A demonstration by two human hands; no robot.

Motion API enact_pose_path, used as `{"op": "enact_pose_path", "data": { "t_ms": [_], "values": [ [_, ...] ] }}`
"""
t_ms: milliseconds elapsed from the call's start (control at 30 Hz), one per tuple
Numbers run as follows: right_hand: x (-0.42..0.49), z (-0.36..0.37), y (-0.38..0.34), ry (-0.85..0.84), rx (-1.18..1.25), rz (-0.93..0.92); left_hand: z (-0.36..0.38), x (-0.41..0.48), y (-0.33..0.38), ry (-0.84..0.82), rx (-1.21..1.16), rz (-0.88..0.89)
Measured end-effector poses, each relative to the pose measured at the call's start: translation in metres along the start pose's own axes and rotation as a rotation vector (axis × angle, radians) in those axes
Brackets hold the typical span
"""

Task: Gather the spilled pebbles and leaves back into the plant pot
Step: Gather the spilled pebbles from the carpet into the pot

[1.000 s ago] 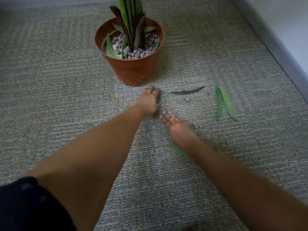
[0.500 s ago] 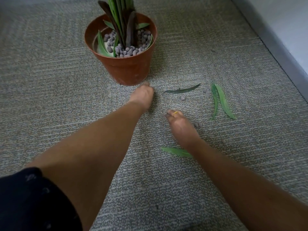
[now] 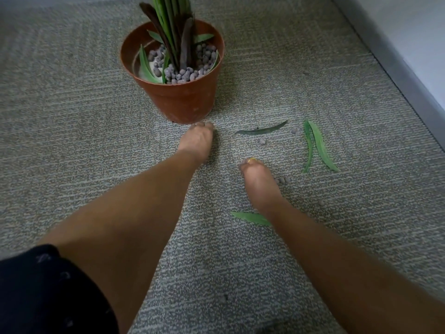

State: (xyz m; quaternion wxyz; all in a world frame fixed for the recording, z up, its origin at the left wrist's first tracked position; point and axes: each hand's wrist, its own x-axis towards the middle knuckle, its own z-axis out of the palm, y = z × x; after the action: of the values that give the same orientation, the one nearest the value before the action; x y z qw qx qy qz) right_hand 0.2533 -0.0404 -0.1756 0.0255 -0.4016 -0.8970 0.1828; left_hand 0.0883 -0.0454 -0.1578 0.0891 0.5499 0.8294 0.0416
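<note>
A terracotta plant pot stands on the carpet, holding green and brown stalks, grey pebbles and a few leaves. My left hand rests at the pot's base with its fingertips pressed down on the carpet; whatever is under them is hidden. To the right, my right hand, wearing a yellow ring, has its fingers curled under. Loose pebbles lie near it: one single pebble, another pebble and a small cluster. A dark leaf, two green leaves and a leaf under my right wrist lie scattered.
Grey-beige woven carpet covers the floor. A grey skirting strip and pale wall run diagonally along the right side. One more stray pebble lies right of my right forearm.
My right hand's fingers curled under from flat and spread. My left hand slid forward to the pot's base. The view shifted slightly.
</note>
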Motion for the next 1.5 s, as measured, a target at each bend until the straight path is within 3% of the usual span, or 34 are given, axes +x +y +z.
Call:
{"op": "enact_pose_path", "data": {
  "t_ms": [133, 300, 433, 533, 633, 733, 833, 933, 1033, 1167, 1300, 1400, 1500],
  "values": [
    [0.019, -0.021, -0.011, -0.057, 0.033, 0.132, -0.015, -0.01, 0.0, 0.15, -0.321, -0.036],
    [0.057, -0.073, -0.052, 0.292, 0.445, 0.116, -0.072, -0.01, -0.018, 0.508, -0.533, 0.131],
    [0.099, -0.113, -0.091, 0.459, 0.588, 0.059, -0.112, 0.006, -0.035, 0.749, -0.634, -0.01],
    [0.121, -0.131, -0.11, 0.444, 0.655, 0.033, -0.125, 0.021, -0.047, 0.616, -0.608, -0.155],
    [0.127, -0.133, -0.111, 0.41, 0.69, 0.049, -0.12, 0.019, -0.052, 0.495, -0.47, -0.176],
    [0.111, -0.124, -0.095, 0.499, 0.671, 0.09, -0.113, 0.002, -0.048, 0.599, -0.399, -0.066],
    [0.078, -0.101, -0.067, 0.527, 0.632, 0.146, -0.094, -0.016, -0.037, 0.561, -0.214, 0.22],
    [0.042, -0.075, -0.032, 0.435, 0.54, 0.157, -0.066, -0.036, -0.02, 0.372, -0.214, 0.353],
    [0.006, -0.054, 0.01, 0.296, 0.33, 0.149, -0.027, -0.059, 0.0, 0.19, -0.298, 0.312],
    [-0.037, -0.04, 0.049, 0.138, 0.254, 0.178, 0.015, -0.088, 0.032, -0.076, -0.359, 0.28],
    [-0.062, -0.026, 0.061, 0.003, 0.135, 0.119, 0.032, -0.098, 0.069, -0.297, -0.265, 0.295],
    [-0.066, -0.017, 0.059, -0.051, 0.113, 0.118, 0.039, -0.101, 0.086, -0.365, -0.194, 0.241],
    [-0.063, -0.012, 0.056, -0.029, 0.075, 0.159, 0.039, -0.099, 0.095, -0.279, -0.208, 0.219]
  ]
}}
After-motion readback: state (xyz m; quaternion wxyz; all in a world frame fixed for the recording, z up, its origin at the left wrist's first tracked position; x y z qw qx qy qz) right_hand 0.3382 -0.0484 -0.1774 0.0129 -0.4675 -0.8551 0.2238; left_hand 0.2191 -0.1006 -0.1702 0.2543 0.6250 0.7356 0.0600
